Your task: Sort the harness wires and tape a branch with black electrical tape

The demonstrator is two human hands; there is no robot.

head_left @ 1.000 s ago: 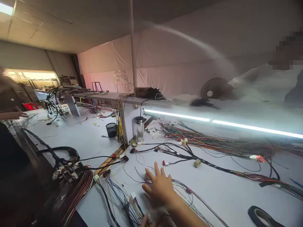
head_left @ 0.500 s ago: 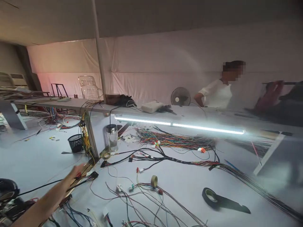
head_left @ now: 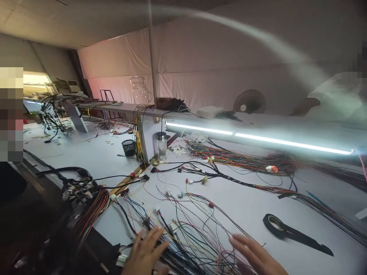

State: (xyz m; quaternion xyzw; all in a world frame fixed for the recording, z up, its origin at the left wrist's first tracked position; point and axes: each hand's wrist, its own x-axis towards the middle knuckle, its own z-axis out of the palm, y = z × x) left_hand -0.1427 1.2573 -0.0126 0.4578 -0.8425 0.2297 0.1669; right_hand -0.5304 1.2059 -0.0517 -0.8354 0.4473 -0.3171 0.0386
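My left hand (head_left: 147, 250), fingers spread, is at the lower middle over the near edge of a tangle of thin wires (head_left: 197, 236). My right hand (head_left: 254, 254) is open at the tangle's right side, its fingers stretched toward the left. Neither hand grips anything visible. White and coloured connectors end several wires, among them a red connector (head_left: 210, 205). Behind them lies a black-wrapped branching wire harness (head_left: 220, 175), with a small beige tape roll (head_left: 204, 179) beside it. A black tape roll (head_left: 275, 225), its end pulled out, lies right of the wires.
A wire bundle (head_left: 235, 158) lies under a lit tube lamp (head_left: 258, 142) below the shelf. A glass jar (head_left: 161, 147) and mesh cup (head_left: 129, 148) stand by the shelf post. More harnesses (head_left: 83, 187) lie left. One person is at far left, another behind the shelf.
My left hand has drawn back from the connectors at left to the wire tangle, and my right hand has entered view. The beige tape roll lies farther back. The view has turned left.
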